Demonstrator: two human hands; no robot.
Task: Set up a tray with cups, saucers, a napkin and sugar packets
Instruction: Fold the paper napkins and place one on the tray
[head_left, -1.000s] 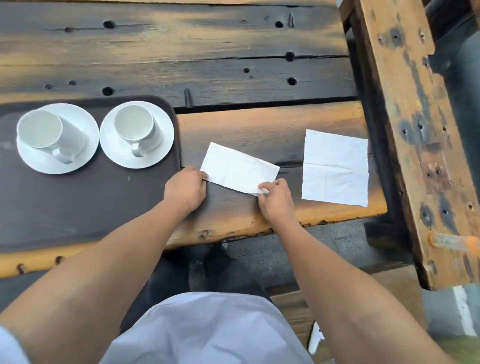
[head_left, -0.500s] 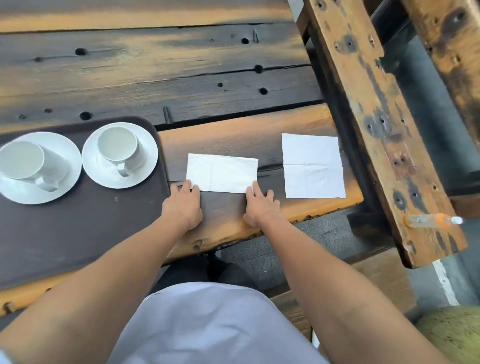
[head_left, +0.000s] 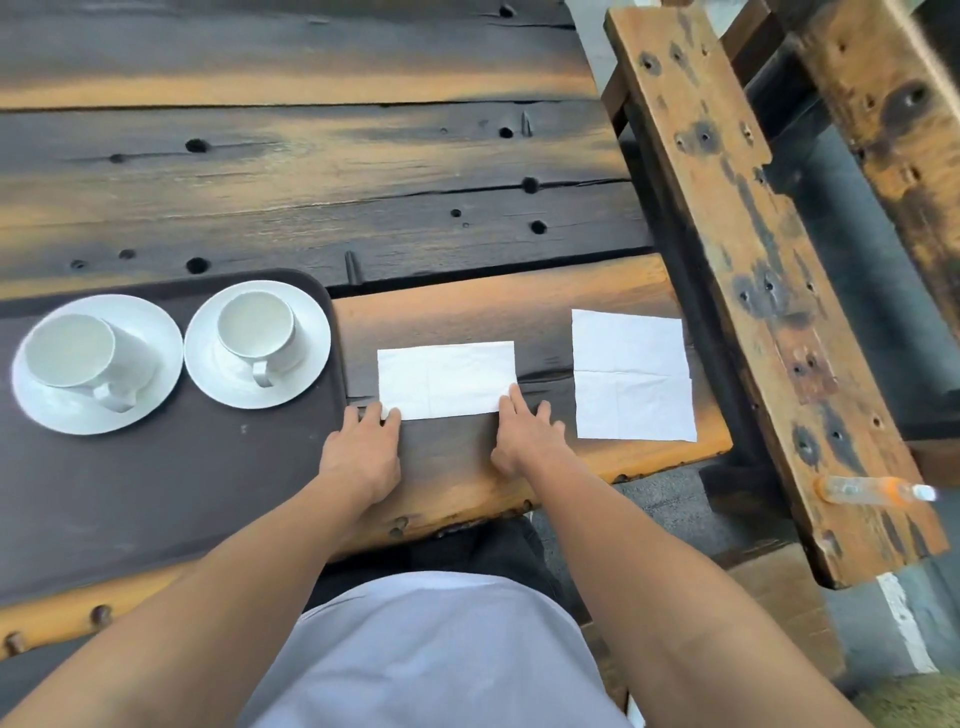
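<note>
A white napkin (head_left: 447, 379) folded in half into a rectangle lies flat on the wooden table just right of the dark brown tray (head_left: 171, 483). My left hand (head_left: 361, 452) rests with its fingertips on the napkin's near left corner. My right hand (head_left: 524, 436) presses fingers flat on its near right corner. On the tray stand two white cups, the left cup (head_left: 78, 358) on its saucer (head_left: 130, 410) and the right cup (head_left: 257, 330) on its saucer (head_left: 306, 374). A second white napkin (head_left: 631, 382) lies unfolded to the right. No sugar packets are visible.
The dark plank table (head_left: 311, 182) stretches away behind the tray. A weathered wooden bench (head_left: 753, 260) runs along the right, with a small clear bottle (head_left: 872, 491) lying on its near end. The table's front edge is just below my hands.
The folded napkin was tilted and pinched at its ends; it now lies squared to the table edge, with both hands flat on its near corners. The view has shifted left.
</note>
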